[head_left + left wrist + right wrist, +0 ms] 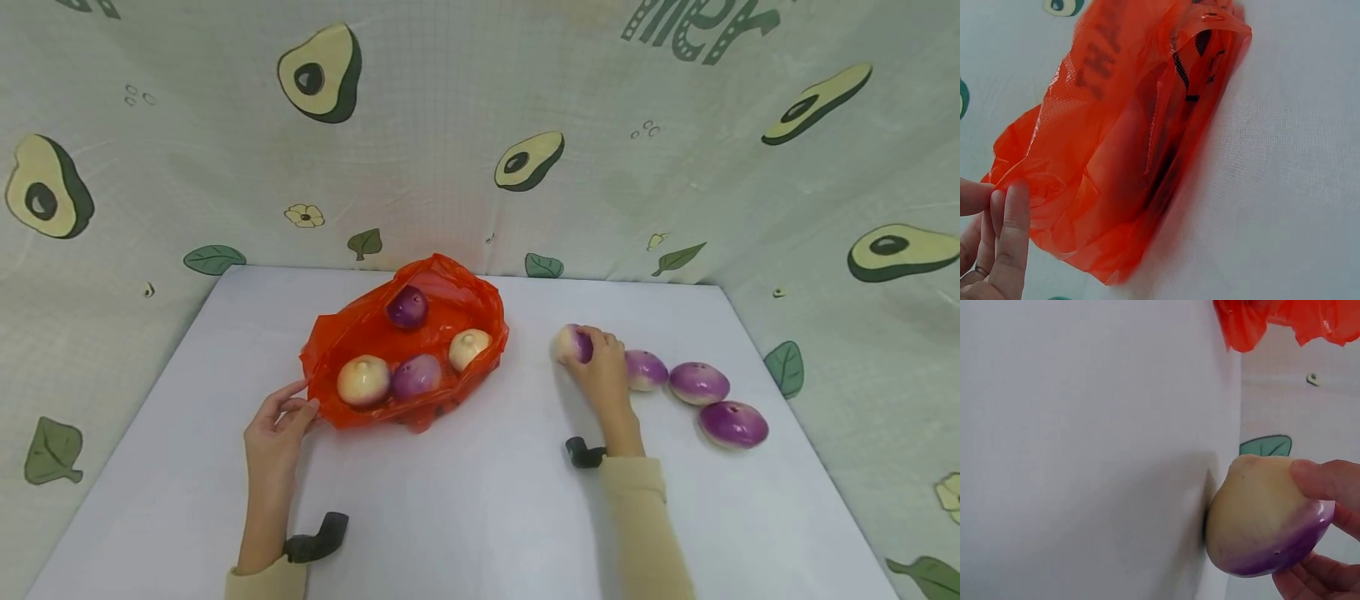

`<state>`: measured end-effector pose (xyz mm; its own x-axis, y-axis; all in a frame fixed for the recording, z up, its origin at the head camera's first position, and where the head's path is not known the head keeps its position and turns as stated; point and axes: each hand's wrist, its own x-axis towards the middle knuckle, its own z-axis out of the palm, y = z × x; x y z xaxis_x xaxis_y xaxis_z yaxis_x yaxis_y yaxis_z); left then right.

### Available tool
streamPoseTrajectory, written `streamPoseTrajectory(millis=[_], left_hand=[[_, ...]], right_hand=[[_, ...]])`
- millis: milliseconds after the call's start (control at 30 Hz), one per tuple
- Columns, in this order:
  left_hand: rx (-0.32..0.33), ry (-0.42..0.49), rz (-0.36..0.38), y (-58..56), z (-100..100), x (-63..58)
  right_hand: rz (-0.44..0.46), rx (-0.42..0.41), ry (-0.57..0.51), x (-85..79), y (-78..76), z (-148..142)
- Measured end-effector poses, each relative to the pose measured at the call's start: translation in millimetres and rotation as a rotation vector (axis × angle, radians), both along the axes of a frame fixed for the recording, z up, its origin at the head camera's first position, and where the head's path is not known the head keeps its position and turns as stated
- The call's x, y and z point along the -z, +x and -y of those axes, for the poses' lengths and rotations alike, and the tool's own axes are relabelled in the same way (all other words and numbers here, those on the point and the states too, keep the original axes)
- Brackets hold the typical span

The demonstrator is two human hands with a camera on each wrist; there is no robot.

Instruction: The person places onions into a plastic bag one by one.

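Note:
A red plastic bag [405,258] lies with its mouth wide, and several glossy purple-and-cream turnips [363,381] are inside it. My left hand [279,425] pinches the near left edge of the bag between thumb and fingers. In the left wrist view, dark print shows on the bag [1104,144]. To the right of the bag, my right hand [606,379] grips a turnip [572,343] with thumb and fingers. Its cream end and purple end [1266,515] both show in the right wrist view, close to the white tabletop.
Three more turnips [699,383] lie in a curved row just right of my right hand. The white table [480,517] meets a hanging cloth [435,167] printed with avocados and leaves at its back and sides. Each wrist carries a small black camera mount [318,540].

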<state>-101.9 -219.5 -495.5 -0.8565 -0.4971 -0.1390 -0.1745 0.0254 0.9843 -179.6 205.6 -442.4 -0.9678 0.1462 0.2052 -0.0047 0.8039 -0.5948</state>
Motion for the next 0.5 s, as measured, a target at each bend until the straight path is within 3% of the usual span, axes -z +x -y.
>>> streamPoseTrajectory(millis=[500], left_hand=[[0.005, 0.008, -0.009, 0.3, 1.9, 3.2]], right_hand=[[-0.021, 0.102, -0.362, 9.7, 5.0, 2.0]])
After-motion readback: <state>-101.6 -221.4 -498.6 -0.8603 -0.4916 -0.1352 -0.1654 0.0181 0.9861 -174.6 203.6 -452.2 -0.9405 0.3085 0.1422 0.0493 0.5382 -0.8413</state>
